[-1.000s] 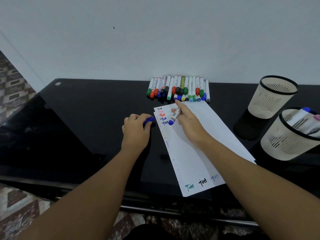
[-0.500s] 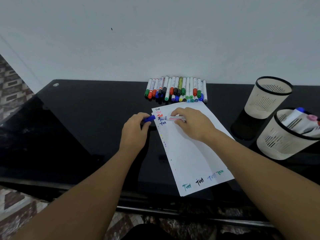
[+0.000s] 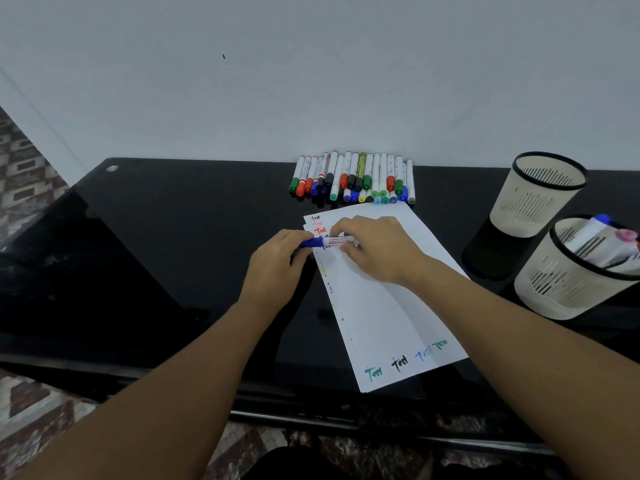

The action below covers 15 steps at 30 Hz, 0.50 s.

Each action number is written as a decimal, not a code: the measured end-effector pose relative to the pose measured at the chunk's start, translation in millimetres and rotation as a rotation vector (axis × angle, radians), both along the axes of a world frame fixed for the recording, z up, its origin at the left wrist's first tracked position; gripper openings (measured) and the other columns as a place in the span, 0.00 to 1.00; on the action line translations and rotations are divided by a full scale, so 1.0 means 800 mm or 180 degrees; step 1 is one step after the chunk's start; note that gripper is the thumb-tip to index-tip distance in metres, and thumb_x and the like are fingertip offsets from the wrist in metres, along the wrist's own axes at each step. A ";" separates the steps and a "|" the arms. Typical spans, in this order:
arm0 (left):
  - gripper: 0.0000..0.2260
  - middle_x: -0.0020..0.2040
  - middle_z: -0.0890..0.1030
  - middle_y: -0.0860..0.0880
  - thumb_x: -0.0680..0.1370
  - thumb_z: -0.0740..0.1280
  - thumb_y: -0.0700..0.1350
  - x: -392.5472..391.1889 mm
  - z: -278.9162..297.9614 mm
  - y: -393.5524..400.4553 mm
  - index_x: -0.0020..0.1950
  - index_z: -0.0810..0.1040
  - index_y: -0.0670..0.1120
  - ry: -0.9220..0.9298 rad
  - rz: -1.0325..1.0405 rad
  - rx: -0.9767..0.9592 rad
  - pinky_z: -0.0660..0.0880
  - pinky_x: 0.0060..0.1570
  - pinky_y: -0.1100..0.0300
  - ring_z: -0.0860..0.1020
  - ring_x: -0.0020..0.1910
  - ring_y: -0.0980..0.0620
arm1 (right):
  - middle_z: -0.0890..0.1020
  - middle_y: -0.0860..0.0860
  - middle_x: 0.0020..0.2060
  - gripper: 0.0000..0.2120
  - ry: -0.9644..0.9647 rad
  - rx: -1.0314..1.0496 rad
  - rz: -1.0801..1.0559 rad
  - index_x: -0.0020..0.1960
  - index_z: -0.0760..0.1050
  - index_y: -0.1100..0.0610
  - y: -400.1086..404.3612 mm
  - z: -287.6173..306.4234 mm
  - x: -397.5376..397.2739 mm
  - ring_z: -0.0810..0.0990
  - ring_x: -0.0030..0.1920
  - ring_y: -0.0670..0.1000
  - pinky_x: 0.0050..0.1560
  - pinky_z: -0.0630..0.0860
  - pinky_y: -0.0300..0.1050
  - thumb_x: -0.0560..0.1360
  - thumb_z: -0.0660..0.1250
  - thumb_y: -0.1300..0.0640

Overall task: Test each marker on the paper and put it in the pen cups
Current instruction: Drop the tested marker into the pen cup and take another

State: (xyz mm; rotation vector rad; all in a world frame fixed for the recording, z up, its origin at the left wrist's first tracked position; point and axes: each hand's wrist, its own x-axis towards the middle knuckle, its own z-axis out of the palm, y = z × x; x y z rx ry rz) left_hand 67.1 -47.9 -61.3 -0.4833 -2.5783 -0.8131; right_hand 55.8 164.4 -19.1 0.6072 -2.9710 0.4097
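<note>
A blue marker [image 3: 341, 241] lies level over the top left of the white paper [image 3: 377, 306]. My right hand [image 3: 372, 249] grips its white barrel. My left hand [image 3: 277, 268] pinches the blue cap [image 3: 311, 242], which sits on the marker's tip end. Coloured "Test" marks show at the paper's top left and bottom edge. A row of several unused markers [image 3: 353, 178] lies against the wall. Two mesh pen cups stand at the right: the far cup [image 3: 533, 195] looks empty, the near cup [image 3: 568, 271] holds markers.
The black glass table [image 3: 156, 254] runs left to a rounded corner, with a patterned tile floor beyond and below. The white wall stands right behind the marker row. The table's front edge is just under my forearms.
My right hand turned the blue marker from upright writing to level. The cap in my left hand has come onto its tip. Both hands drew together over the paper's corner.
</note>
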 end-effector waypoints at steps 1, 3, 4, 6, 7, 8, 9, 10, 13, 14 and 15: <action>0.13 0.60 0.82 0.50 0.81 0.68 0.43 0.002 0.001 0.001 0.66 0.78 0.47 -0.0051 -0.0008 0.0058 0.79 0.56 0.56 0.80 0.56 0.53 | 0.80 0.46 0.64 0.14 0.0033 0.0046 0.0035 0.70 0.71 0.43 0.000 0.001 0.001 0.77 0.53 0.48 0.65 0.67 0.52 0.85 0.61 0.49; 0.16 0.60 0.82 0.50 0.81 0.69 0.45 0.005 0.004 0.004 0.69 0.75 0.49 -0.0169 -0.0072 0.0140 0.80 0.56 0.54 0.81 0.55 0.54 | 0.81 0.47 0.64 0.18 0.0036 0.0110 0.0141 0.73 0.67 0.44 0.000 0.003 0.003 0.79 0.56 0.49 0.65 0.67 0.52 0.84 0.61 0.45; 0.17 0.59 0.83 0.50 0.81 0.69 0.45 0.007 0.005 0.005 0.70 0.72 0.49 -0.0197 -0.0103 0.0149 0.80 0.56 0.54 0.81 0.55 0.54 | 0.81 0.48 0.64 0.19 0.0018 0.0123 0.0207 0.74 0.66 0.45 0.000 0.003 0.004 0.80 0.56 0.50 0.62 0.69 0.51 0.84 0.62 0.44; 0.21 0.60 0.83 0.51 0.81 0.69 0.45 0.009 0.006 0.006 0.73 0.68 0.50 -0.0229 -0.0107 0.0175 0.80 0.57 0.55 0.82 0.56 0.53 | 0.81 0.49 0.63 0.20 -0.0088 0.0019 0.0306 0.75 0.65 0.46 -0.003 0.004 0.006 0.80 0.55 0.51 0.55 0.73 0.48 0.85 0.61 0.46; 0.23 0.62 0.83 0.51 0.81 0.69 0.45 0.010 0.006 0.006 0.75 0.66 0.51 -0.0264 -0.0094 0.0194 0.79 0.58 0.55 0.82 0.57 0.53 | 0.80 0.49 0.64 0.20 -0.0185 -0.0086 0.0327 0.76 0.64 0.46 -0.004 0.003 0.007 0.80 0.56 0.51 0.54 0.75 0.48 0.85 0.61 0.48; 0.26 0.65 0.81 0.52 0.81 0.69 0.45 0.010 0.007 0.005 0.77 0.64 0.51 -0.0304 -0.0089 0.0214 0.79 0.60 0.55 0.81 0.58 0.54 | 0.79 0.50 0.66 0.20 -0.0274 -0.0192 0.0330 0.76 0.63 0.46 -0.005 0.001 0.007 0.79 0.57 0.51 0.55 0.76 0.47 0.85 0.61 0.49; 0.28 0.69 0.78 0.53 0.81 0.69 0.46 0.009 0.007 0.005 0.79 0.62 0.52 -0.0355 -0.0097 0.0237 0.78 0.62 0.54 0.80 0.61 0.53 | 0.78 0.51 0.68 0.20 -0.0330 -0.0277 0.0320 0.77 0.62 0.46 -0.005 -0.001 0.008 0.79 0.59 0.51 0.56 0.78 0.48 0.86 0.60 0.50; 0.32 0.73 0.74 0.54 0.80 0.70 0.48 0.008 0.007 0.005 0.80 0.59 0.52 -0.0426 -0.0095 0.0266 0.77 0.65 0.52 0.78 0.65 0.53 | 0.76 0.51 0.70 0.21 -0.0348 -0.0341 0.0298 0.77 0.61 0.45 -0.004 -0.003 0.009 0.79 0.60 0.51 0.56 0.79 0.49 0.86 0.59 0.50; 0.40 0.76 0.70 0.54 0.76 0.73 0.58 0.003 0.005 0.006 0.81 0.54 0.55 -0.0683 0.0010 0.0311 0.71 0.70 0.49 0.71 0.72 0.52 | 0.76 0.52 0.69 0.23 -0.0302 -0.0537 0.0215 0.80 0.56 0.43 -0.002 -0.004 0.011 0.80 0.57 0.50 0.56 0.79 0.50 0.87 0.55 0.51; 0.40 0.74 0.72 0.54 0.75 0.73 0.61 0.001 0.004 0.006 0.81 0.56 0.55 -0.0725 0.0036 0.0201 0.70 0.69 0.49 0.70 0.71 0.52 | 0.78 0.52 0.64 0.24 -0.0288 -0.0583 0.0176 0.81 0.54 0.40 0.000 -0.004 0.011 0.79 0.53 0.49 0.54 0.79 0.49 0.87 0.53 0.51; 0.38 0.72 0.74 0.54 0.75 0.72 0.63 -0.001 0.001 0.004 0.80 0.60 0.54 -0.0711 0.0045 0.0054 0.70 0.69 0.48 0.70 0.70 0.52 | 0.78 0.51 0.56 0.25 -0.0273 -0.0598 0.0146 0.81 0.53 0.38 0.001 -0.004 0.012 0.78 0.49 0.48 0.51 0.78 0.48 0.87 0.52 0.52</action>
